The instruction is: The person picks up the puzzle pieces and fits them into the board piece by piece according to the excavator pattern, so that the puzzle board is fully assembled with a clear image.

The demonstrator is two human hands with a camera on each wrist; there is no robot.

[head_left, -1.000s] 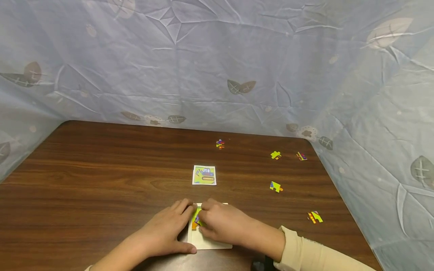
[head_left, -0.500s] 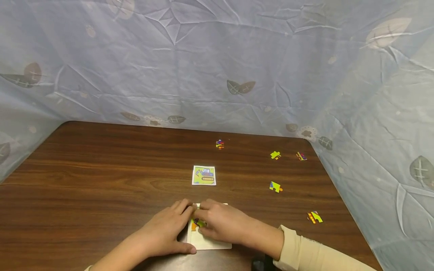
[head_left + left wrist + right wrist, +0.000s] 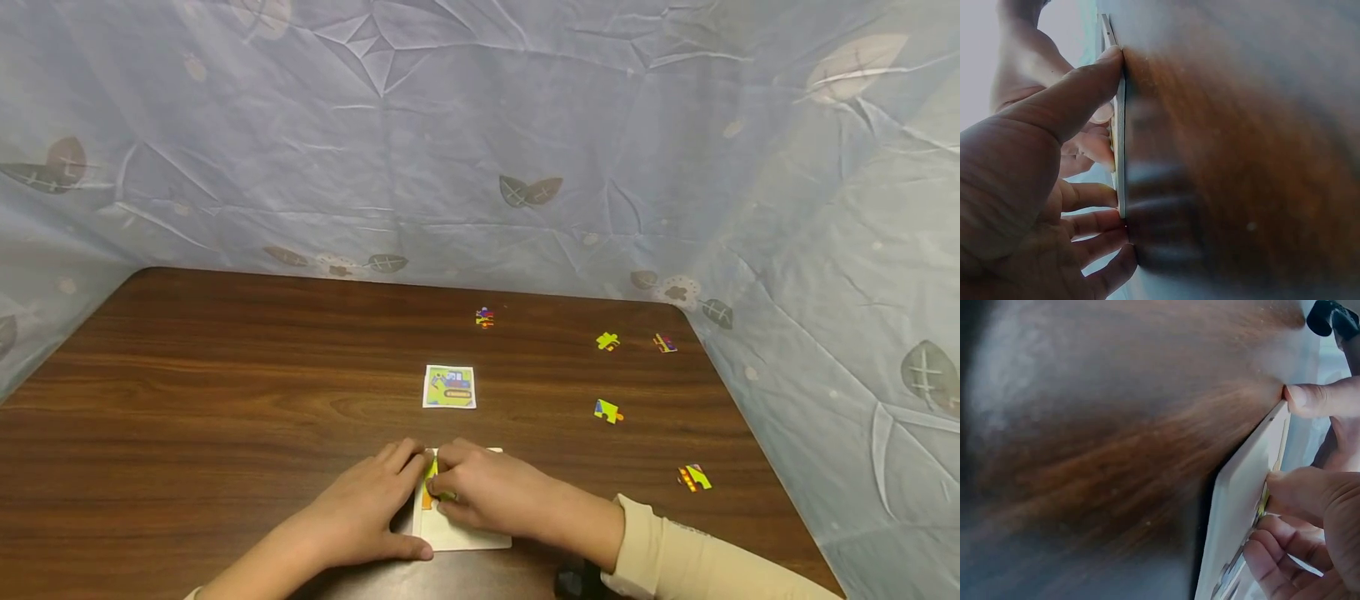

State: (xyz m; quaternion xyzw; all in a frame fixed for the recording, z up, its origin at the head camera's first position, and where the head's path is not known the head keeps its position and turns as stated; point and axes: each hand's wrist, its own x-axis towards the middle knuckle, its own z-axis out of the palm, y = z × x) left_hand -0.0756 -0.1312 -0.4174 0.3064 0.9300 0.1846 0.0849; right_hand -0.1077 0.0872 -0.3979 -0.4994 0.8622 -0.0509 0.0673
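On the table (image 3: 225, 375), left hand (image 3: 367, 508) steadies the board (image 3: 465, 537); right hand (image 3: 487, 492) pinches a piece (image 3: 430, 483)

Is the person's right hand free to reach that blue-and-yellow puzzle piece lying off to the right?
Probably yes: bare wooden table lies between the right hand and the blue-and-yellow puzzle piece, though its fingers are busy on the white puzzle tray.

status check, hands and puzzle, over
Left hand steadies white puzzle tray by its edge. Right hand presses piece into tray. Nothing in the way.
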